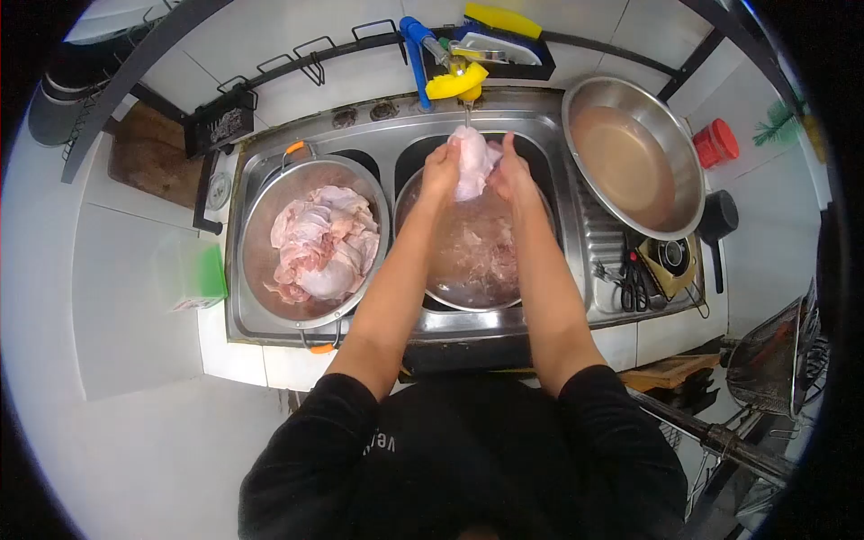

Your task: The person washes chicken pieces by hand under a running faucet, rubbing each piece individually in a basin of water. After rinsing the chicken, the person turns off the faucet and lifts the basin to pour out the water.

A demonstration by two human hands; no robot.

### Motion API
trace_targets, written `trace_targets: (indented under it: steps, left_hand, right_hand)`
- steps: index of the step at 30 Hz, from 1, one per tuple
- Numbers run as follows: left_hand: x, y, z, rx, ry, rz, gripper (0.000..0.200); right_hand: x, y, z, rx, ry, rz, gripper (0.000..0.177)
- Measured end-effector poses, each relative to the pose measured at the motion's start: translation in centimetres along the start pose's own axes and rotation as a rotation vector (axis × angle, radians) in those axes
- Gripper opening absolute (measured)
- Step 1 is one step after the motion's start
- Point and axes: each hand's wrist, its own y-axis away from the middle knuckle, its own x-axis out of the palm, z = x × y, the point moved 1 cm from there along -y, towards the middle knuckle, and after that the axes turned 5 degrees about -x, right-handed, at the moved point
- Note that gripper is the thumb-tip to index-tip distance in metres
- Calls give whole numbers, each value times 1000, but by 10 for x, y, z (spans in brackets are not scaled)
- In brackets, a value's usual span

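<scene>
Under the running tap [466, 76], a pale piece of raw chicken [473, 164] is held between my two hands. My left hand [440, 171] grips its left side, and my right hand [511, 169] is at its right side with the thumb raised. Below them a metal bowl [432, 286] of cloudy water sits in the right basin, with more raw meat [490, 256] in the water. A steel colander [261, 270] with orange-covered handles stands in the left basin, heaped with raw chicken pieces [326, 238].
A large steel bowl [688, 180] of murky water stands on the drainboard at right. Near it are scissors [634, 283], a small gold-coloured device [673, 261], a black-handled pan [717, 216] and a red container [715, 142]. A black rack [306, 61] runs behind the sink.
</scene>
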Motion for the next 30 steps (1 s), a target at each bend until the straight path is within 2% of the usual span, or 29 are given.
trace_targets:
  steps: [1,3,5,7,8,10,11,13,14,17,18,19,21,22,23,25,26,27,28,30]
  left_hand:
    - [-2,-3,1,36,13,82,39]
    - [-4,-7,4,50,-89,26,36]
    - [-7,-7,9,68,-193,-27,33]
    - [-9,-7,16,134,-101,-75,30]
    - [-11,-8,21,135,-103,-74,30]
    - [-17,-10,31,141,-199,-36,30]
    - [-18,-7,28,141,-200,-43,30]
    - [-14,3,19,9,22,40,32]
    - [-14,8,15,9,25,36,32]
    - [-21,15,2,-22,79,103,31]
    - [-22,16,-3,-25,48,124,31]
    - [-22,18,-9,-28,18,146,30]
    - [-19,24,-28,-36,19,191,29]
    - [-19,26,-35,-41,21,235,28]
    - [-21,26,-37,-42,17,227,28]
    - [-26,22,-41,-24,43,143,24]
    - [-34,20,-42,19,87,78,23]
    - [-46,21,-44,17,80,70,23]
    - [-62,22,-49,90,-15,-48,25]
    - [-91,29,-64,198,-176,-267,30]
  right_hand:
    - [13,15,-5,1,0,1,53]
    - [41,44,-15,-386,629,157,57]
    - [43,37,-21,-430,709,128,54]
    - [47,34,-13,-681,1132,10,52]
    - [39,15,-13,-681,1130,9,52]
    - [12,-34,-21,-572,928,-90,44]
    - [11,-35,-21,-569,929,-84,44]
    - [13,-30,-18,-399,792,-22,51]
    - [13,-24,-11,-393,822,-73,49]
    - [-7,-16,9,-332,876,-51,46]
    - [-9,-7,10,-235,730,15,40]
    - [-22,-17,5,-231,730,14,40]
    - [-72,-66,-23,-463,1216,223,31]
    - [-101,-91,-44,-344,1222,148,33]
    - [-98,-77,-47,-340,1218,155,33]
    - [-92,-27,-51,-585,1802,-45,42]
    - [-99,-24,-60,-581,1797,-36,42]
    - [-109,-24,-69,-457,1850,-10,44]
    - [-114,-23,-74,-330,1901,14,46]
    - [-117,-22,-74,-262,1931,83,44]
